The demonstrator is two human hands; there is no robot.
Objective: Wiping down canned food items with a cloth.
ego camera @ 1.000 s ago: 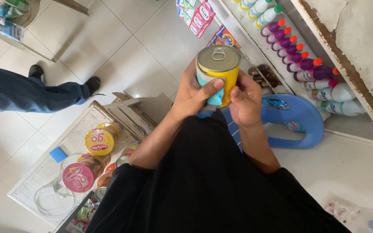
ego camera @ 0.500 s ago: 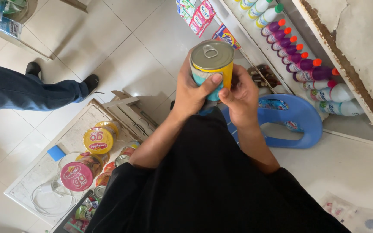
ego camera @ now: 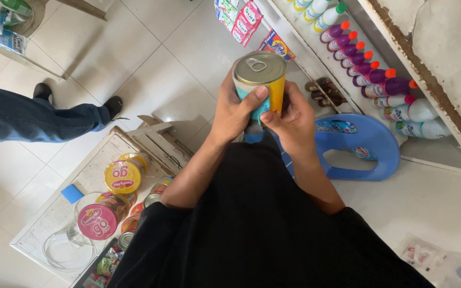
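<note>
A tall tin can (ego camera: pixel 260 77) with a pull-tab lid and a yellow and teal label is held upright in front of me, lid toward the camera. My left hand (ego camera: pixel 233 109) wraps its left side, thumb across the label. My right hand (ego camera: pixel 293 120) grips the lower right side, fingers pressed to the can. Both forearms come up from my black sleeves.
Below left is an open cardboard box (ego camera: pixel 60 213) with lidded tubs (ego camera: pixel 122 177), several small tins and a blue sponge (ego camera: pixel 72 193). A blue plastic stool (ego camera: pixel 366 144) stands to the right. Shelves (ego camera: pixel 316 58) hold purple and white bottles (ego camera: pixel 382 87). Another person's jeans-clad legs (ego camera: pixel 33 120) stand at left.
The can and both hands have shifted slightly left and lower in view, and the lid has tilted a little. The other person's feet have moved slightly. Both hands keep their grip.
</note>
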